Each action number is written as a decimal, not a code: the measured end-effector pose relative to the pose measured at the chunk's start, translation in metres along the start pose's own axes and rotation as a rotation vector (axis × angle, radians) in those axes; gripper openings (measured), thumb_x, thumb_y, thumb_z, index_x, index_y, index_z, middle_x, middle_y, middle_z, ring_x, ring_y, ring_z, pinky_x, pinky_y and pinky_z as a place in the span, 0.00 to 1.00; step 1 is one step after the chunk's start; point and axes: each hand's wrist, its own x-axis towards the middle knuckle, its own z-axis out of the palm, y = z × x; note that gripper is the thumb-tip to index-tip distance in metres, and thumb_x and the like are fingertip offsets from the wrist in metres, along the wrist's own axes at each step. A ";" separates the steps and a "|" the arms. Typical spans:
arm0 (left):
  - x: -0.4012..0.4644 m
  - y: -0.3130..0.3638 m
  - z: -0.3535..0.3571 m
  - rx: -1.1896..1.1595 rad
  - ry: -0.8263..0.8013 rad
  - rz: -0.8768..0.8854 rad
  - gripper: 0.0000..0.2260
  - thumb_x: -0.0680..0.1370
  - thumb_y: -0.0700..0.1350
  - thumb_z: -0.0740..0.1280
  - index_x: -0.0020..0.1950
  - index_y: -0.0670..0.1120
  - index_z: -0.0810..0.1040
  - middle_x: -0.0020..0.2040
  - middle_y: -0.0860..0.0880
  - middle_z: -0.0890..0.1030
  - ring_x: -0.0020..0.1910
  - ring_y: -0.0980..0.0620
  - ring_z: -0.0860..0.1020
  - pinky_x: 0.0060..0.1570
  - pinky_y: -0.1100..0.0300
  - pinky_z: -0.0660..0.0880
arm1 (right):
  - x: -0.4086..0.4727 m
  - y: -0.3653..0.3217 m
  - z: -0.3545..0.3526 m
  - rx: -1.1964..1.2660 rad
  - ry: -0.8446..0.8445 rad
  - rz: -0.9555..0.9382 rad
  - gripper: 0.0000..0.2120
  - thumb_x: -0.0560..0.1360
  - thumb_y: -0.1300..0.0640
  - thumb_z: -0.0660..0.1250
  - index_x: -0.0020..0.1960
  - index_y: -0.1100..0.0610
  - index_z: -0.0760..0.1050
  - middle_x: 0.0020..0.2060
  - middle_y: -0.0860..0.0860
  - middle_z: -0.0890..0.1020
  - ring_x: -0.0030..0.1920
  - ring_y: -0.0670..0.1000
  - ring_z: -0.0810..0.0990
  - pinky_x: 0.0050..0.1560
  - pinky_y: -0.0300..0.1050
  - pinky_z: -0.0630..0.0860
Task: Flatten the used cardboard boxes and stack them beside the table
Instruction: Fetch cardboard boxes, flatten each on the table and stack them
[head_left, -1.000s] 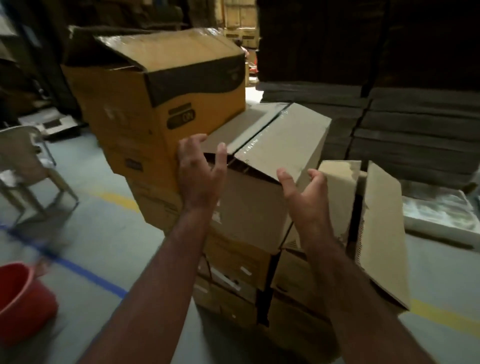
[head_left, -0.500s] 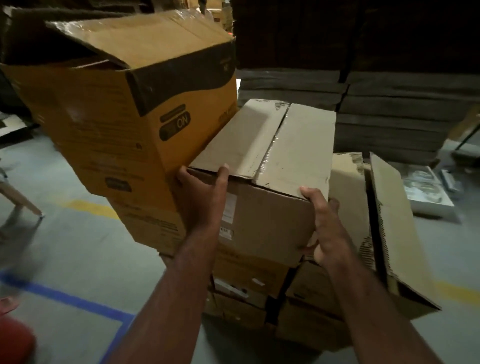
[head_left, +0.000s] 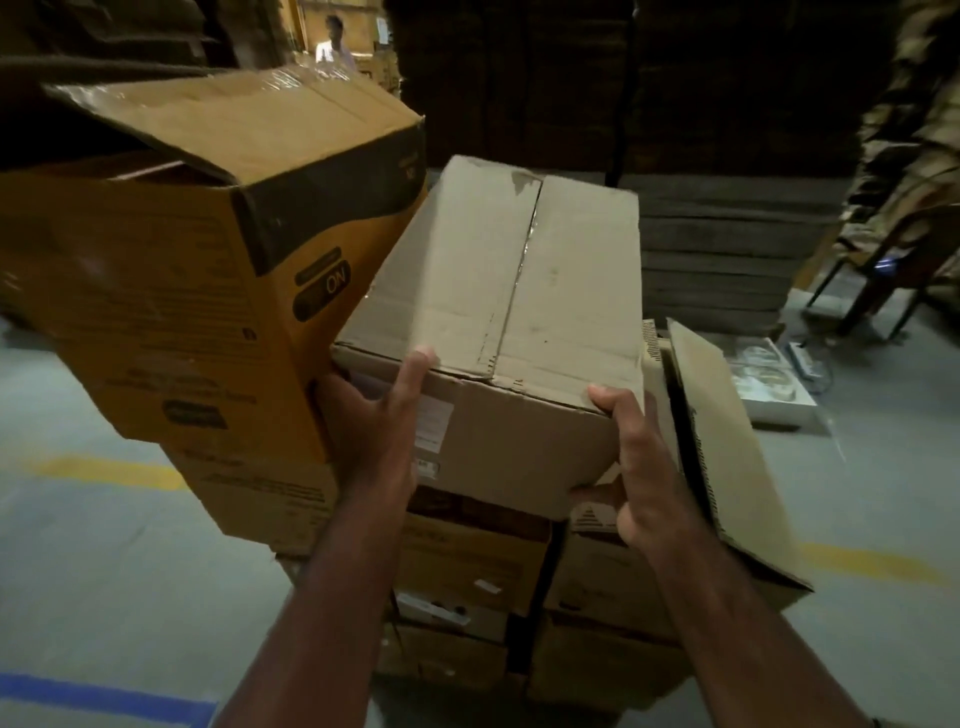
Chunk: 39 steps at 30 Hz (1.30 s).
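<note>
The dark wall of flattened cardboard sheets (head_left: 717, 249) fills the upper right of the frame, layered in flat, ribbed courses; that is what finished work looks like here. No worktop shows in this view, so you cannot yet place the stack beside it.

At upper left leans the big orange box (head_left: 197, 291), glossy printed board with a black band, its top flap sprung open and tape shining along the edge. It rests tilted against the plain brown box (head_left: 509, 291) at the centre, which sits on top of the pile of boxes (head_left: 467, 571) in the lower middle.

A second ago the brown box's top flaps gaped and your hands were only reaching; now the flaps lie shut, seam tape running up the middle, and you have the box clamped from both sides. Your left hand (head_left: 374, 421) presses its left wall, thumb hooked up over the top edge. Your right hand (head_left: 639, 467) wraps the near right corner, fingers curled under and around it. That reads as a lift about to begin, so flattening has not started on this one.

The board is matte, scuffed, softly creased, with a small white label on the near face. At right an open box's flap (head_left: 727, 447) stands up, corrugated edge showing.
</note>
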 end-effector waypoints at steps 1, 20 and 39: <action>-0.002 0.006 0.001 -0.052 -0.015 0.033 0.30 0.63 0.64 0.80 0.58 0.75 0.68 0.64 0.60 0.78 0.63 0.55 0.79 0.62 0.46 0.78 | -0.002 -0.003 -0.001 0.012 -0.005 -0.039 0.18 0.76 0.42 0.68 0.65 0.38 0.71 0.58 0.50 0.80 0.57 0.54 0.80 0.52 0.70 0.81; -0.229 0.028 0.152 -0.494 -1.096 -0.241 0.28 0.68 0.55 0.81 0.62 0.67 0.71 0.65 0.54 0.80 0.66 0.49 0.79 0.66 0.36 0.74 | -0.209 -0.012 -0.206 -0.055 0.933 -0.484 0.31 0.67 0.42 0.70 0.70 0.41 0.70 0.59 0.44 0.83 0.59 0.52 0.83 0.56 0.68 0.80; -0.662 -0.072 0.107 0.066 -1.889 -0.456 0.42 0.60 0.61 0.83 0.63 0.52 0.63 0.65 0.48 0.75 0.63 0.49 0.79 0.60 0.42 0.80 | -0.509 0.200 -0.431 0.299 1.628 0.024 0.38 0.63 0.38 0.74 0.71 0.48 0.74 0.56 0.42 0.83 0.58 0.51 0.81 0.51 0.57 0.82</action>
